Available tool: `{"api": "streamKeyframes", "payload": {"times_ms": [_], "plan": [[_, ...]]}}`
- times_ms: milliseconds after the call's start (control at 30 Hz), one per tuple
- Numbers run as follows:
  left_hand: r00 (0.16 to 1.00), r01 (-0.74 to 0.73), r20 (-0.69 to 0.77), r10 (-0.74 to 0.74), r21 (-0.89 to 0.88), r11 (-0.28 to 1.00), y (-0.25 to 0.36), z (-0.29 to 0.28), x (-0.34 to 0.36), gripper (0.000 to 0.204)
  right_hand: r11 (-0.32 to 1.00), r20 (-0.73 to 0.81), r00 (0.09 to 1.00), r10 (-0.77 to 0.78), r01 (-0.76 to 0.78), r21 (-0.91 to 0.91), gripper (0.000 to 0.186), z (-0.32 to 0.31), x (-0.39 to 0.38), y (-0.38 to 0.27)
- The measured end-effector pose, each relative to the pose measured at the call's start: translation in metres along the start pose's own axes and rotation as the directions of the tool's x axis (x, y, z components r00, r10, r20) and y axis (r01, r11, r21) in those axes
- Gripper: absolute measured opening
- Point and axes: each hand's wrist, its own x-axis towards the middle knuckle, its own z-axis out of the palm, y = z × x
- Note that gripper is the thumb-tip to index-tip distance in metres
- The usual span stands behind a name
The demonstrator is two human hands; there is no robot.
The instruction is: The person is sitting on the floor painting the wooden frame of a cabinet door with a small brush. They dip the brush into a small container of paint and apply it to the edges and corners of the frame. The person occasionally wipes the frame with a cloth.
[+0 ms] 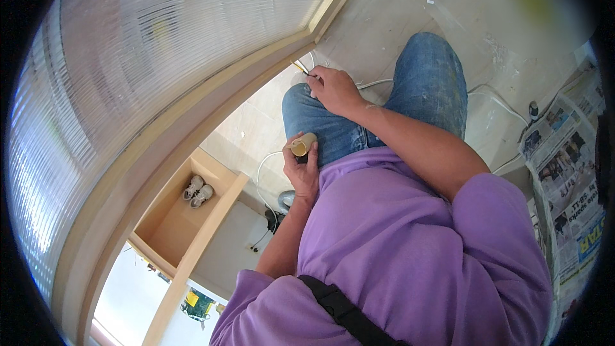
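My left hand is wrapped round a small tan cup, holding it close to my left thigh. The cup's open mouth faces up and shows a yellowish inside. Above my left knee, my right hand is closed in a pinch on a thin stick, perhaps a small brush, dark near the fingers and yellowish toward the tip. That tip is close to the lower edge of a pale wooden frame; I cannot tell whether they touch. The frame borders a ribbed, see-through panel.
A wooden cubby at the lower left holds a pair of shoes. White cables run over the tiled floor. Newspaper sheets lie at the right. A dark plug is beside them.
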Motion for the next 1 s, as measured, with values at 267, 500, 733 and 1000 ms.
{"api": "streamKeyframes", "payload": {"times_ms": [267, 500, 733, 1000], "plan": [[1.0, 0.006, -0.003, -0.006, -0.025, 1.0, -0.001, 0.0, 0.0, 0.04, 1.0, 0.009, 1.0, -0.028, 0.028, -0.001, 0.028, 0.001, 0.0, 0.003], [1.0, -0.01, 0.003, 0.01, 0.001, 1.0, 0.0, -0.001, 0.0, 0.041, 0.999, -0.033, 0.999, -0.032, 0.03, -0.04, 0.028, -0.001, 0.0, 0.004], [0.998, 0.064, 0.025, -0.063, -0.025, 0.998, 0.004, -0.002, -0.001, 0.04, 0.992, -0.017, 0.993, -0.119, 0.119, -0.037, 0.027, -0.002, -0.008, -0.005], [1.0, -0.012, 0.002, 0.012, -0.001, 1.0, -0.002, -0.001, 0.0, 0.041, 0.996, -0.054, 0.995, -0.079, 0.076, -0.054, 0.026, -0.003, -0.006, -0.006]]}}
